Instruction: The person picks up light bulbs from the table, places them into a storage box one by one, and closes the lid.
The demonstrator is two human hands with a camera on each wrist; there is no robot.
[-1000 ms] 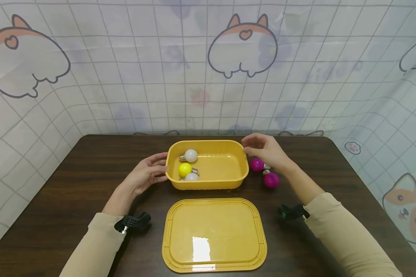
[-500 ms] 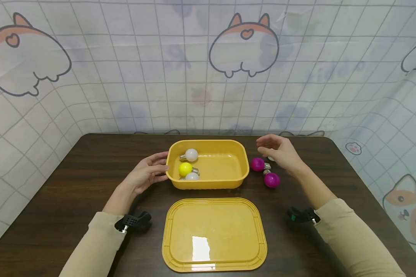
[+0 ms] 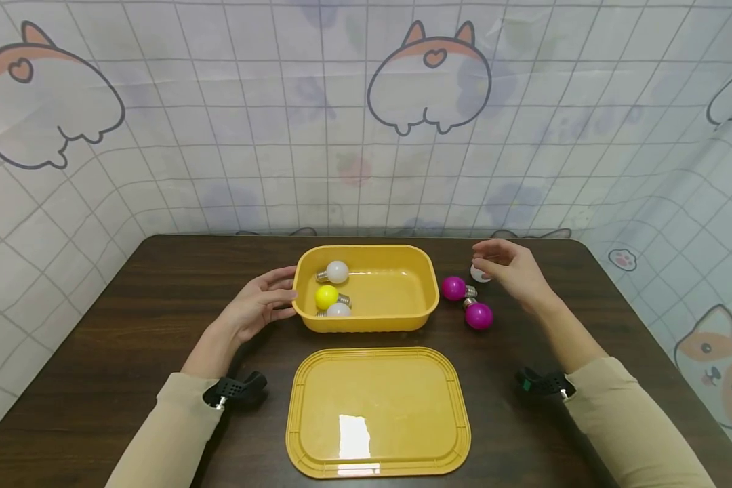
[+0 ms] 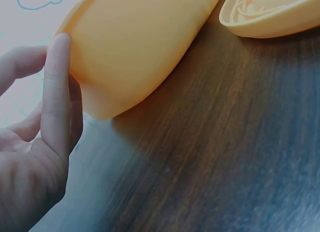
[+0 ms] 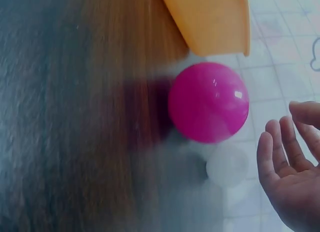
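Note:
My left hand (image 3: 253, 306) rests its fingers against the left end of a yellow plastic box (image 3: 366, 324); in the left wrist view the thumb (image 4: 56, 96) lies along the outer wall. Inside the box are a yellow light bulb (image 3: 326, 297) and two white ones, the upper white bulb (image 3: 338, 272) showing more fully. My right hand (image 3: 517, 272), holding nothing, hovers with loosely bent fingers over a white bulb (image 3: 479, 274) on the table, partly hidden by it. Near it lie two magenta bulbs, one (image 3: 453, 288) beside the box and another (image 3: 478, 316) closer to me.
A flat yellow lid (image 3: 390, 400) lies on the dark wooden table (image 3: 122, 352) in front of the box. Behind the table hangs a white gridded cloth (image 3: 268, 135) with cartoon dogs. A black camera strap sits on each wrist.
My right hand has moved right, from the box's right rim past the magenta bulbs to the white bulb, which has come into sight. The left hand has stayed at the box.

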